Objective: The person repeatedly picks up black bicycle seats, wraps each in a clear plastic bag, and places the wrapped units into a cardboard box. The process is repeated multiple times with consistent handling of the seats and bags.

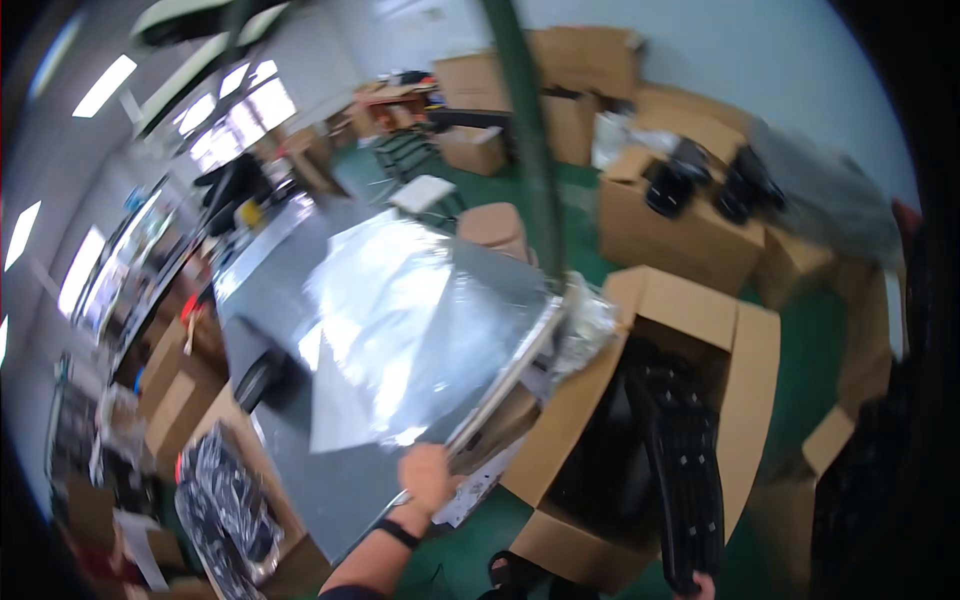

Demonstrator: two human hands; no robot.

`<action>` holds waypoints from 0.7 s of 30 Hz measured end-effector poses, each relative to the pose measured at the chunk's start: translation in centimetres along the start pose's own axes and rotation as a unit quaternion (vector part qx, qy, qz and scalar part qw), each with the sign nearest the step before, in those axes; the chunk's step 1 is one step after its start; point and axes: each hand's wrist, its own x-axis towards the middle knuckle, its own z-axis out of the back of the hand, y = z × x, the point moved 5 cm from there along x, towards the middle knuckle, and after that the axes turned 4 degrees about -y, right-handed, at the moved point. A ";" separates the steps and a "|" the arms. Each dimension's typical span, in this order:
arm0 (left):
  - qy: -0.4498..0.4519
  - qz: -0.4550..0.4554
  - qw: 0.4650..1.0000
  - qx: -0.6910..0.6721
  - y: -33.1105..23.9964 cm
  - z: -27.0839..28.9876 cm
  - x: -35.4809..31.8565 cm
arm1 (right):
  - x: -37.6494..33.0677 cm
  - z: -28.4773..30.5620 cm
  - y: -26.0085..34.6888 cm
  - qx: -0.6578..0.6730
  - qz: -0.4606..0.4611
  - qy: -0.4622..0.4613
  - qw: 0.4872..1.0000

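The grey counter (300, 470) carries a large silvery plastic bag (400, 330), lying flat. Right of it stands an open cardboard box (740, 400) with a black keyboard (690, 480) upright inside. The left hand (428, 478) pinches the bag's near edge; lifting it evenly should avoid creasing. The right hand (703, 586) barely shows, grip unclear.

Boxes and bags around my table

A shiny silver bag (400, 320) lay on the table; an open brown cardboard box (700, 330) stood right of it, more brown boxes (690, 230) stacked behind.
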 end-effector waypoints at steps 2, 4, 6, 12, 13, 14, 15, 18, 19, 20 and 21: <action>-0.070 -0.088 0.983 -0.147 -3.6 0.9 -2.2 | -6.1 3.8 1.4 -0.096 0.007 -0.076 0.992; -0.076 -0.156 0.953 -0.248 -6.8 -0.1 -3.0 | -11.4 6.4 2.9 -0.157 0.037 -0.119 0.980; -0.120 -0.213 0.938 -0.245 -8.8 0.5 -3.4 | -16.2 6.9 4.5 -0.198 0.071 -0.121 0.970; -0.281 -0.209 0.846 -0.402 -6.6 1.3 -3.2 | -27.2 -2.1 9.3 -0.197 0.248 -0.072 0.946; -0.310 -0.202 0.835 -0.408 -5.3 2.6 -3.5 | -29.0 -3.9 9.7 -0.185 0.283 -0.047 0.940; -0.326 -0.213 0.819 -0.422 -4.3 3.0 -3.6 | -30.9 -5.8 10.1 -0.175 0.321 -0.016 0.931; -0.344 -0.222 0.801 -0.436 -3.2 3.2 -3.7 | -32.9 -8.0 10.5 -0.162 0.360 0.021 0.919; -0.352 -0.193 0.783 -0.475 0.3 5.5 -5.1 | -36.7 -13.4 11.1 -0.106 0.437 0.176 0.876; -0.347 -0.171 0.781 -0.491 1.7 6.4 -5.6 | -37.5 -15.7 11.3 -0.088 0.447 0.252 0.854; -0.343 -0.157 0.776 -0.505 2.7 6.4 -6.2 | -37.9 -18.2 11.2 -0.082 0.438 0.343 0.827; -0.287 -0.106 0.779 -0.547 3.9 6.5 -6.6 | -37.7 -21.4 11.2 -0.091 0.407 0.435 0.798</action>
